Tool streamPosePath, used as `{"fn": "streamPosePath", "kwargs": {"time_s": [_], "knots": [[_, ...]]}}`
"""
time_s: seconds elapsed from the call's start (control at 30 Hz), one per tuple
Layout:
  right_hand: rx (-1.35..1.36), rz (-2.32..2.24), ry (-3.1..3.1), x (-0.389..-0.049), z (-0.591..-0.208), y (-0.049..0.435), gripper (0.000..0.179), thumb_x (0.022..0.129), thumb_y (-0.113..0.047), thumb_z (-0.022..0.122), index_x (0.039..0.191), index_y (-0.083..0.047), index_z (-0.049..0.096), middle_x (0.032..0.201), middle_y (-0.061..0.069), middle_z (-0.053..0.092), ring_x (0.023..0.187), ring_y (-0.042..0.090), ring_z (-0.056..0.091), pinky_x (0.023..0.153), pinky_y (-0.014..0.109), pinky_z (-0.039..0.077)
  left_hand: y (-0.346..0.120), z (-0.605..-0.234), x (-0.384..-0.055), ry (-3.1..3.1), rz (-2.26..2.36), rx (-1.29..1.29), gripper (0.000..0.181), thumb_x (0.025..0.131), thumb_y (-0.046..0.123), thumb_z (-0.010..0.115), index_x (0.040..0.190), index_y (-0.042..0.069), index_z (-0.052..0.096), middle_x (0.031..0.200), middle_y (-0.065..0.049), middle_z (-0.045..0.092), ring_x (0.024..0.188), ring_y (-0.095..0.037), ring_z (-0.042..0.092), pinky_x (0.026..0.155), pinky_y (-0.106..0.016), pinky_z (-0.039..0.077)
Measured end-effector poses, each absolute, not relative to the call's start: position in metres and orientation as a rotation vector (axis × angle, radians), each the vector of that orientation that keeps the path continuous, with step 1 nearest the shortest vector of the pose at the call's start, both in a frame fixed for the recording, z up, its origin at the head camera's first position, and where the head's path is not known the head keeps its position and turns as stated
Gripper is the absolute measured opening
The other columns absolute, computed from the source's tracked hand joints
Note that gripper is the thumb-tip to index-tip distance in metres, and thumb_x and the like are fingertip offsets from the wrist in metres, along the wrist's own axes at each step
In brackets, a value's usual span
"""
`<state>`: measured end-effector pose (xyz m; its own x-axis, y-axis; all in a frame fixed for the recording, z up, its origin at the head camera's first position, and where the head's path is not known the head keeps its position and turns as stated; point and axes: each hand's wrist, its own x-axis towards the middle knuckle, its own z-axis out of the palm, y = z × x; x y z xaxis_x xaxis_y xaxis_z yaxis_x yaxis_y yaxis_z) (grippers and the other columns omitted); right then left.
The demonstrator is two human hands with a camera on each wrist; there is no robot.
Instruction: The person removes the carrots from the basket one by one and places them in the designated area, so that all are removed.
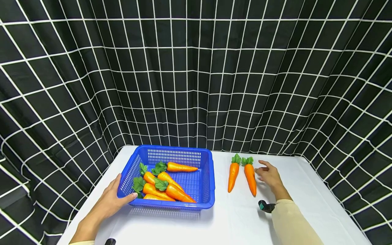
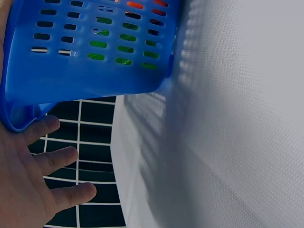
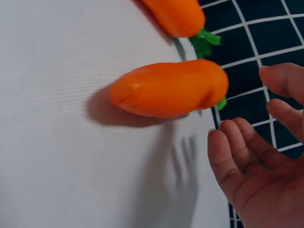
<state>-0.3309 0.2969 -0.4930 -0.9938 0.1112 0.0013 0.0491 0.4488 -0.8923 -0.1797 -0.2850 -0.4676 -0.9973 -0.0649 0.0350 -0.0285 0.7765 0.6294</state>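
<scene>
A blue plastic basket (image 1: 212,177) with slotted walls holds several orange carrots (image 1: 179,193) with green leafy tops. My left hand (image 1: 111,200) rests at the basket's near left corner, thumb by the front rim and the other fingers along the left side. In the left wrist view, three spread fingers (image 2: 59,161) reach past the basket's corner without curling round it. Two more carrots lie side by side on the table, one on the left (image 1: 233,176) and one on the right (image 1: 250,177). Just right of the latter hovers my right hand (image 1: 269,175), fingers loosely bent, holding nothing.
A white-covered table (image 1: 235,221) bears everything. Black curtains with a white grid (image 1: 196,85) stand behind it and along both sides. A dark wrist device (image 1: 265,206) sits at the right cuff.
</scene>
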Motion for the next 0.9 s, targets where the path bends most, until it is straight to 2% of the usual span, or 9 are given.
{"fn": "streamPosePath", "kwargs": {"time_s": [0.17,0.3,0.53,0.63,0.9], "knots": [[-0.128,1.605,-2.576,-0.329,-0.483,0.296,0.057,0.092,-0.017,0.065,0.142,-0.001,0.043,0.114,0.027,0.057,0.092,0.038,0.061,0.07,0.03,0.056,-0.285,-0.467,-0.18,-2.905,-1.026,0.066,0.114,0.081,0.06,0.067,0.151,-0.006,0.005,0.149,-0.036,0.016,0.132,-0.054,0.023,0.102,-0.067,0.021],[-0.132,1.618,-2.533,-0.329,-0.476,0.296,0.057,0.092,-0.02,0.066,0.142,-0.003,0.044,0.116,0.025,0.056,0.098,0.04,0.06,0.068,0.024,0.054,-0.285,-0.467,-0.18,-2.898,-1.017,0.057,0.114,0.081,0.059,0.068,0.151,-0.007,0.005,0.148,-0.037,0.018,0.131,-0.054,0.024,0.102,-0.067,0.022],[-0.109,1.64,-2.474,-0.323,-0.461,0.292,0.057,0.093,-0.02,0.066,0.143,-0.006,0.044,0.115,0.022,0.056,0.093,0.022,0.061,0.073,0.026,0.055,-0.285,-0.468,-0.18,-2.9,-1.021,0.059,0.114,0.082,0.059,0.068,0.151,-0.007,0.005,0.148,-0.037,0.017,0.131,-0.055,0.024,0.102,-0.067,0.022],[-0.088,1.644,-2.441,-0.321,-0.454,0.29,0.057,0.093,-0.018,0.066,0.143,-0.006,0.044,0.116,0.022,0.055,0.091,0.019,0.061,0.074,0.026,0.055,-0.285,-0.468,-0.18,-2.903,-1.022,0.06,0.114,0.082,0.058,0.068,0.151,-0.006,0.005,0.148,-0.037,0.017,0.131,-0.055,0.023,0.102,-0.067,0.022],[-0.048,1.638,-2.375,-0.315,-0.432,0.279,0.056,0.093,-0.018,0.067,0.144,-0.009,0.044,0.125,0.023,0.053,0.104,0.029,0.057,0.072,0.023,0.054,-0.284,-0.465,-0.179,-2.931,-1.015,0.071,0.113,0.083,0.057,0.067,0.151,-0.006,0.002,0.148,-0.037,0.015,0.132,-0.055,0.022,0.102,-0.068,0.021]]}}
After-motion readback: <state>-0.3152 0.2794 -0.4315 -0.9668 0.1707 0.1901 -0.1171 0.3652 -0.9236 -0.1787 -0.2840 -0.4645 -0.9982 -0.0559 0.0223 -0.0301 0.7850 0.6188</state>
